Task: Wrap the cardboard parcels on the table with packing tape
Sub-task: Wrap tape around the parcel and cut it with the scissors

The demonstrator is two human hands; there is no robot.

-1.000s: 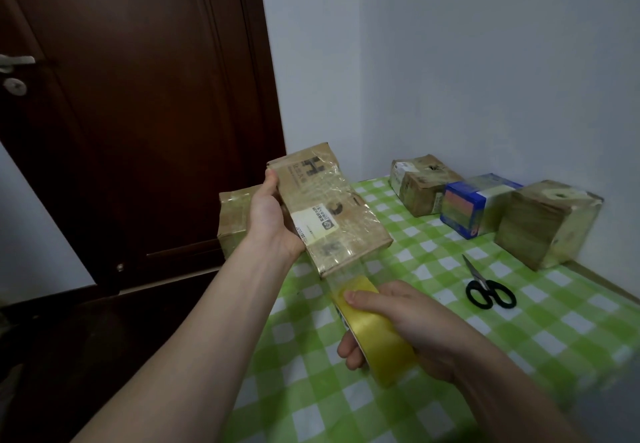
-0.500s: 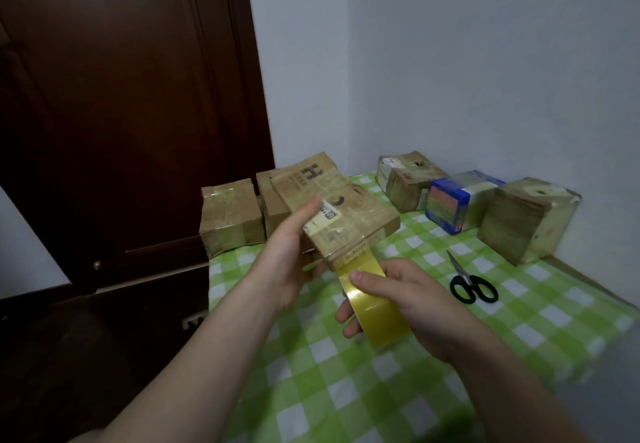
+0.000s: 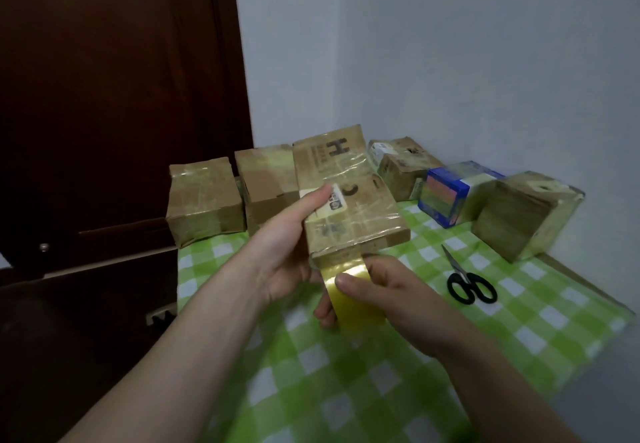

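My left hand (image 3: 287, 252) grips a flat cardboard parcel (image 3: 353, 207) with black lettering and a white label, holding it above the table, thumb on top. Glossy tape covers its top face. My right hand (image 3: 384, 290) holds a roll of yellow packing tape (image 3: 349, 299) just under the parcel's near end, the roll touching that end. Two taped brown parcels (image 3: 204, 200) (image 3: 266, 179) stand at the table's far left edge. Against the wall stand a brown parcel (image 3: 401, 165), a blue box (image 3: 446, 196) and a large brown parcel (image 3: 523, 214).
Black scissors (image 3: 467, 283) lie on the green-and-white checked tablecloth (image 3: 346, 390) to the right of my hands. A dark wooden door (image 3: 104, 96) fills the left side beyond the table edge. White walls meet in a corner behind the parcels.
My left hand lowered and levelled the parcel, its grip moving to the near left side. The tape roll rose to meet the parcel's near end. My view shifted right.
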